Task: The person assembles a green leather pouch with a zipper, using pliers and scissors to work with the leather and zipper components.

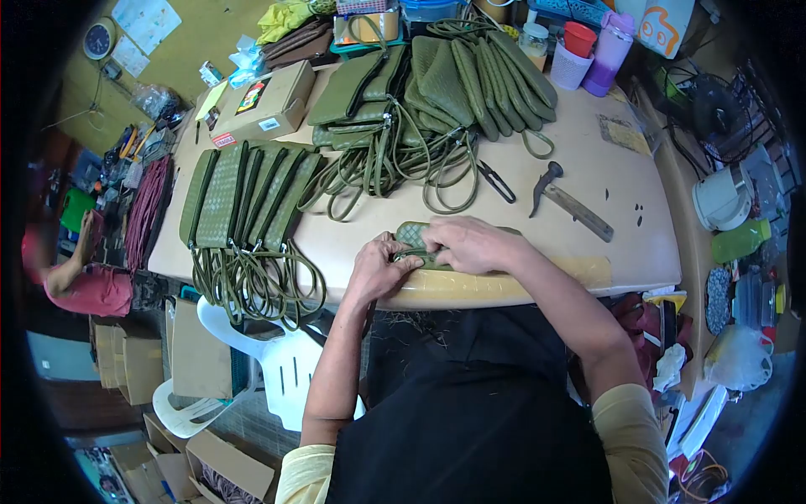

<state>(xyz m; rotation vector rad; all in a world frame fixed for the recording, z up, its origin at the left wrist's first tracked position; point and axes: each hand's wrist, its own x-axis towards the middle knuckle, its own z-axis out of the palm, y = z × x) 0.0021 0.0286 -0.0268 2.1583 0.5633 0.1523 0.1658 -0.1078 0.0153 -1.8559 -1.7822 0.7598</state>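
Note:
A green woven pouch (410,233) lies at the front edge of the table, partly covered by both hands. My left hand (383,267) grips its left end, thumb and fingers pressed together. Over its middle, my right hand (470,244) is closed with the fingers curled down on the pouch. Finer details between the fingertips are hidden. Yellowish tape (504,284) runs along the table edge beneath the hands.
Green pouches with straps (243,197) lie at the left, and more (478,80) are heaped at the back. A hammer (571,202) and black snips (496,182) lie beyond the hands. A cardboard box (267,105) stands back left. Another person (92,286) is far left.

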